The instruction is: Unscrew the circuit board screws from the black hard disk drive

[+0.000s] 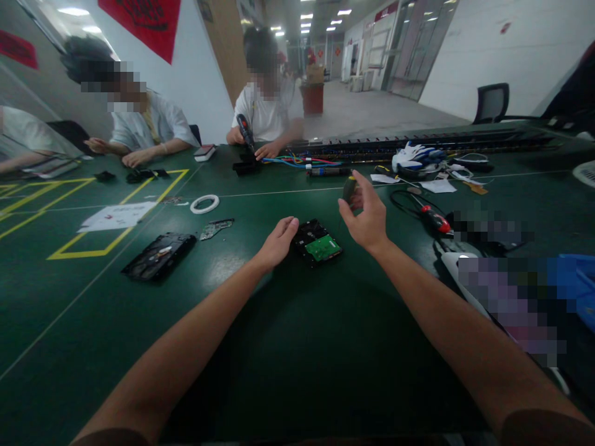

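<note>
Left hand [279, 241]: extends from lower left, forearm slanting up to centre; thumb and fingers bunched at left edge of hard drive; cannot tell whether clamped on it. Right hand [369, 217]: extends from lower right, wrist raised, thumb and fingers curled around dark green tool handle [348, 189], above and right of drive.

Hard drive [320, 243]: centre of frame; black body, green circuit board facing up.

Desk [320, 353]: dark green, fills lower frame; marked at left with yellow tape [78, 253]. Bears black casing [159, 255], loose circuit board [217, 228], white ring [204, 204] and paper sheet [116, 215] at left; gloves [416, 157] and red-handled screwdriver [436, 218] at right.

Room: co-workers in white at upper left; near top centre, co-worker [267, 114] with power screwdriver [245, 131]. Red hanging [146, 25] on pale wall, upper left; lit corridor beyond; office chair [491, 102], upper right.
</note>
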Tool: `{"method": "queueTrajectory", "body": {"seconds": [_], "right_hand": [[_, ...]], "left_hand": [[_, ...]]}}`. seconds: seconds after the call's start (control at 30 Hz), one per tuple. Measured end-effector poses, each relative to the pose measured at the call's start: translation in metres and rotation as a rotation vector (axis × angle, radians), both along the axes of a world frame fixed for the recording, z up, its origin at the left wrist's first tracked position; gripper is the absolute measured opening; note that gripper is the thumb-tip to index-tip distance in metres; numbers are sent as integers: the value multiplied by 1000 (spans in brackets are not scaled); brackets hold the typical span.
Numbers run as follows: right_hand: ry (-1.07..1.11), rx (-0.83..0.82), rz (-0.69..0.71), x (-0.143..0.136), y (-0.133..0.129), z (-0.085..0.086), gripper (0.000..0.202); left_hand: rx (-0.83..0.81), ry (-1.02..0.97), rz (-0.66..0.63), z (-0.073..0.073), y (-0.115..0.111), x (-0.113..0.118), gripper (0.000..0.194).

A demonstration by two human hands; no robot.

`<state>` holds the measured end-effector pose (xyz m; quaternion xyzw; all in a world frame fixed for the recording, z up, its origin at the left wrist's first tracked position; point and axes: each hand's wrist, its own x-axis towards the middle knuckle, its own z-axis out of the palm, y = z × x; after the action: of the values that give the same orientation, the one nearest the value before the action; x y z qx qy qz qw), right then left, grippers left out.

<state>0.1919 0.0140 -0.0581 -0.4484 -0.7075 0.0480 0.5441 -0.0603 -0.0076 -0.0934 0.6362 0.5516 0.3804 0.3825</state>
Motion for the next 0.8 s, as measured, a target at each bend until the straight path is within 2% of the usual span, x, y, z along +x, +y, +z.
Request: {"method": "queueTrajectory", "body": {"seconds": [0.2,0.3,0.37,0.47,0.6,0.7,0.8], "right_hand": [[105,-48,51,-7,-3,7,65],[192,-165,162,-14,-9,13,56],[247,-233,267,-22,-17,20,49],[253,-286,409,-36,-33,32,51],[167,-232,379,-50,-53,43,44],[135,-200,371,-51,-60,47,40],[136,-241,340,-43,-64,44,40]], "left_hand": [[6,23,9,-5,-49,-10,55],[0,48,21,-6,-72,-15,52],[43,100,37,1,-81,-15,53],[250,261,1,25,-81,-6,57],[414,216,-42,65,-66,18,70],[503,294,-75,83,-55,30,47],[479,380,-92,87,-43,23,33]]}}
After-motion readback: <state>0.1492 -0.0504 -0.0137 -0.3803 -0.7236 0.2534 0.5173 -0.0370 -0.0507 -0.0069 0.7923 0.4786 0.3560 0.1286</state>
